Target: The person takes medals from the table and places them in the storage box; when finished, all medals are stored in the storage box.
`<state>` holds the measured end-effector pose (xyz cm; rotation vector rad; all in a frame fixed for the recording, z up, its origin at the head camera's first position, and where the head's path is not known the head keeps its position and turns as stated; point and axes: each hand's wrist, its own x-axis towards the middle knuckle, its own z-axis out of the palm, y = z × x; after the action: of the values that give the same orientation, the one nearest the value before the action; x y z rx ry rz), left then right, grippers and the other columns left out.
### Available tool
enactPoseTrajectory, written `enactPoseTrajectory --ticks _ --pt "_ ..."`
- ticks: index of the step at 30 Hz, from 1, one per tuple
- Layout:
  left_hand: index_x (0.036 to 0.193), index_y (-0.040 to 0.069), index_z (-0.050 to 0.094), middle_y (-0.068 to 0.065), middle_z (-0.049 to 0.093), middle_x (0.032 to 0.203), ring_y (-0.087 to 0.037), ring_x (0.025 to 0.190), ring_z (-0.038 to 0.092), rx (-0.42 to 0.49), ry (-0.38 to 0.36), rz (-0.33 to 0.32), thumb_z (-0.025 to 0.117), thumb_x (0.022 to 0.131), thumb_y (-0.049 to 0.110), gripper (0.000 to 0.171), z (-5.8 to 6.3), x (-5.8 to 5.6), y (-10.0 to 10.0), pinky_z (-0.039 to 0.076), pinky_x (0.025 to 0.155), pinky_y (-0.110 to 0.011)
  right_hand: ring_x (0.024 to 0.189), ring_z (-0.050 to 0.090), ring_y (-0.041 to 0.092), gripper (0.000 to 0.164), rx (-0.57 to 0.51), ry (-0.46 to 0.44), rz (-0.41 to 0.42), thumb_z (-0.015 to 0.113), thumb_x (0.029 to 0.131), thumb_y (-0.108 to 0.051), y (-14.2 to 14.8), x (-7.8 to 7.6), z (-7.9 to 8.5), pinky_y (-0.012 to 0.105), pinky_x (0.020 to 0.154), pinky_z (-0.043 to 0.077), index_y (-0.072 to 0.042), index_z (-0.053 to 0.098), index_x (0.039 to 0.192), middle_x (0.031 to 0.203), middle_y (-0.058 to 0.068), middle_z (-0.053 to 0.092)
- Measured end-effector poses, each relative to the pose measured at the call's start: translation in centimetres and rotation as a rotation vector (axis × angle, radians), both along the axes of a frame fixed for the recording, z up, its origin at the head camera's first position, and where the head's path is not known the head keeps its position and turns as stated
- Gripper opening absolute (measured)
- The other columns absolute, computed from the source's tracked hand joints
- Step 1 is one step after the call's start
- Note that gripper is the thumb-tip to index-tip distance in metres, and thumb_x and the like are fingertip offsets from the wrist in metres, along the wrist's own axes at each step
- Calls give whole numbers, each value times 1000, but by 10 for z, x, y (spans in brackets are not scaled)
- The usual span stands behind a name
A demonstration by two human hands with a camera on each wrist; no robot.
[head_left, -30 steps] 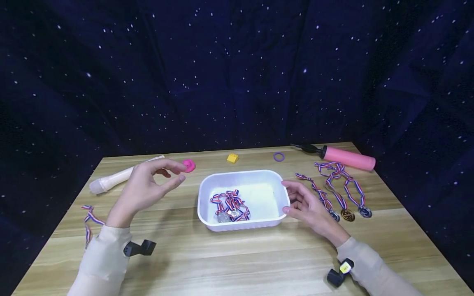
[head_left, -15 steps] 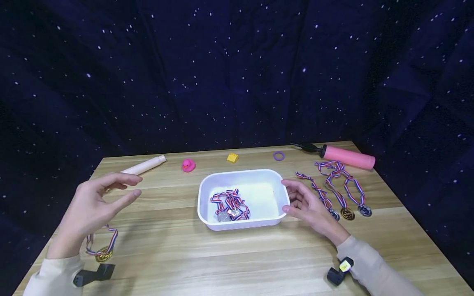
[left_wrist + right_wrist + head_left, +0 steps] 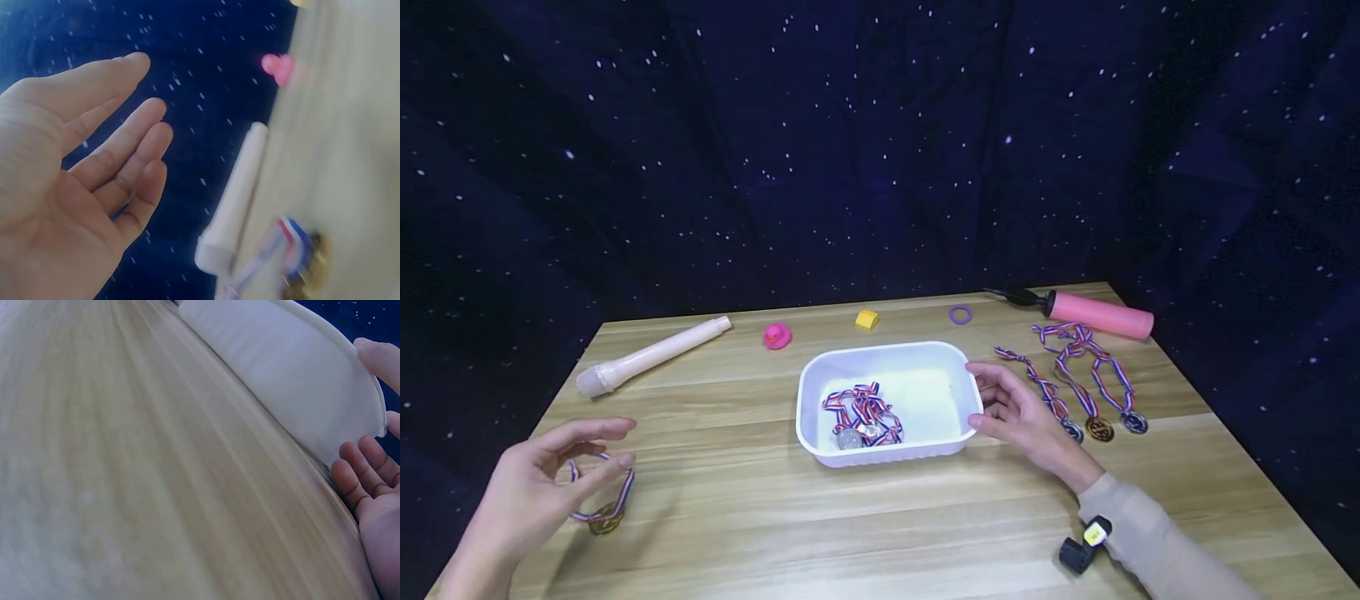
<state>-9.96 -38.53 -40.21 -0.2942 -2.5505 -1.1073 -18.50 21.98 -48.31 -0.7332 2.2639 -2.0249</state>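
Note:
My left hand [image 3: 542, 483] hovers over a gold medal [image 3: 606, 518] at the table's left, with thumb and fingers apart and nothing between them. The hand partly hides the medal's red, white and blue ribbon [image 3: 625, 490]. In the left wrist view, the medal is blurred, below and to the right of the hand. My right hand [image 3: 1022, 421] holds the right end of a white plastic tub [image 3: 887, 457], thumb and forefinger at its rim, other fingers curled by its outer wall. Inside the tub, silver medals [image 3: 850, 438] lie with tangled ribbons [image 3: 863, 406].
Right of the tub lie a bronze medal [image 3: 1100, 429] and two silver-coloured medals on ribbons. Along the back are a pink hand pump [image 3: 1101, 317], a purple ring [image 3: 960, 314], a yellow toy block [image 3: 867, 319], a pink rubber duck [image 3: 777, 336] and a white microphone [image 3: 655, 354].
My left hand has moved left and toward the front edge, from beside the tub to above the gold medal, uncovering the duck and microphone. The right hand stays at the tub's rim.

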Motion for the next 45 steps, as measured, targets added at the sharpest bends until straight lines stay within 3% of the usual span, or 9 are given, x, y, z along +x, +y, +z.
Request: enactPoseTrajectory --ticks 7,16,21,30,33,35,37,40,45 --pt "133 14 79 24 77 131 12 107 67 -91 -114 49 94 91 11 45 -27 18 -23 49 86 -4 115 66 33 71 5 0 -3 82 96 2 -1 -1 1 28 98 64 -4 51 160 134 26 60" --pt "128 12 81 27 75 128 14 110 68 -109 -43 9 97 83 2 49 -47 23 -29 52 88 -3 115 66 34 72 5 2 -2 82 96 2 -2 -1 0 28 98 63 -4 51 160 134 26 60" --pt "126 10 81 19 77 128 13 115 67 -116 -2 -55 97 79 -6 52 -55 23 -34 49 95 -2 116 66 34 72 7 -2 -5 83 96 1 -2 0 0 27 99 63 -4 51 160 134 26 60" --pt "128 10 80 5 78 132 16 124 62 -123 -37 -136 99 74 -7 60 -69 22 -44 50 100 -3 115 66 34 72 1 4 -4 82 96 2 -2 0 -1 28 100 63 -4 51 160 134 27 60" --pt "126 12 82 11 77 129 19 119 60 -144 -45 -122 99 74 -6 58 -73 24 -47 49 95 0 116 66 35 72 3 2 -1 83 96 1 -2 1 -1 29 100 63 -4 51 160 134 27 60" --pt "124 13 82 15 76 120 17 105 60 -151 -40 -110 98 74 -8 57 -75 25 -48 49 81 0 116 66 35 72 6 0 -1 83 96 1 -2 1 -1 29 101 63 -4 51 160 134 26 60" --pt "123 16 83 18 75 110 10 91 60 -165 -33 -87 98 73 -8 57 -77 25 -49 47 69 -7 116 66 35 72 9 1 -3 83 96 1 -2 1 0 29 100 63 -4 51 160 134 26 60" --pt "118 18 85 18 74 99 2 78 56 -178 -36 -61 98 71 -8 56 -79 24 -49 44 61 -16 116 66 35 72 10 3 -5 83 96 1 -2 1 0 28 100 63 -3 51 160 134 26 60" --pt "113 16 86 25 78 109 19 97 63 -159 -105 -37 98 74 -6 46 -75 24 -47 50 75 -1 116 66 35 72 4 0 -3 83 96 1 -1 0 0 28 100 63 -3 51 160 134 26 60"
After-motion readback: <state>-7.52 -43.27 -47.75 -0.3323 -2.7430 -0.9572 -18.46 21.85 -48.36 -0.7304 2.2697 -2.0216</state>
